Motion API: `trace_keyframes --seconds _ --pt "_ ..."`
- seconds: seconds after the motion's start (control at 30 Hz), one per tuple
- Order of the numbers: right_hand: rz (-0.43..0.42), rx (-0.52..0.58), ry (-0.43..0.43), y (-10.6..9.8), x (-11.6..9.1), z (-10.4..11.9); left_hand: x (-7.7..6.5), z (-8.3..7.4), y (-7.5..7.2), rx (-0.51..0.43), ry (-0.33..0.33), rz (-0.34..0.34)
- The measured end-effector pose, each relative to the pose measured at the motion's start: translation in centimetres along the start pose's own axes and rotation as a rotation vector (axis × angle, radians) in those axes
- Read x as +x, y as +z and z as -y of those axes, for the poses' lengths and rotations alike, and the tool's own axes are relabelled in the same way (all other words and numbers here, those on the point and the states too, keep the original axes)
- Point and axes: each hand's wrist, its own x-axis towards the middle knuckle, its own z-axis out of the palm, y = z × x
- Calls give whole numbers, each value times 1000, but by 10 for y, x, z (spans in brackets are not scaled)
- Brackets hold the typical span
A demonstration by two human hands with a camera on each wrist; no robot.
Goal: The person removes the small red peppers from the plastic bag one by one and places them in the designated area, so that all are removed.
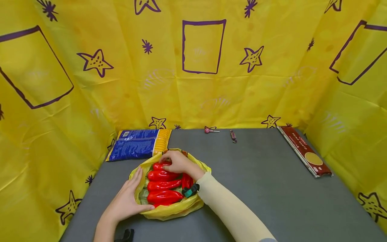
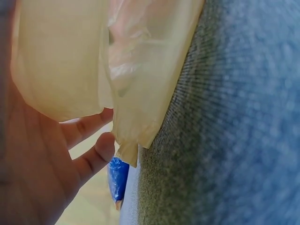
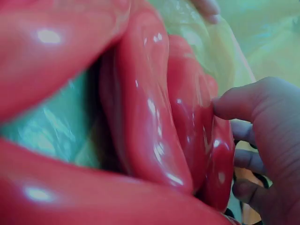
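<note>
A yellow plastic bag point(image 1: 169, 213) stands open on the grey table, with several glossy long red peppers point(image 1: 164, 196) inside. Most lie crosswise in a row; another point(image 1: 187, 181) lies lengthwise at their right. My right hand point(image 1: 179, 164) reaches into the bag and holds the farthest red pepper point(image 3: 220, 173) between thumb and fingers. On the bag's left side rests my left hand point(image 1: 128, 198), fingers extended along the rim and thumb at the near edge. Two of its fingers point(image 2: 96, 154) show beside the translucent plastic in the left wrist view.
Behind the bag at the left lies a blue and yellow packet point(image 1: 133, 144). A lollipop point(image 1: 208, 130) and a wrapped candy point(image 1: 233, 136) lie near the back edge. A long dark red package point(image 1: 305, 151) sits at the right. Yellow patterned cloth point(image 1: 199, 94) walls the table.
</note>
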Motion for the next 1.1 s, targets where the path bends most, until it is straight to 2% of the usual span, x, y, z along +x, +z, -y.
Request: trace_keyframes --seconds 0.17,0.3,0.53,0.8,1.1 --pt "101 -70 10 -2 7 -5 1 2 2 12 -5 -1" --pt "195 -77 10 -7 12 -6 2 2 2 18 -28 10" --pt "322 -128 -34 -10 18 -1 1 0 1 5 -52 26" --pt "347 -118 -57 -9 18 -1 -1 0 1 -2 -63 36" --pt "332 -106 -35 -20 13 3 -2 0 -2 -10 -75 54"
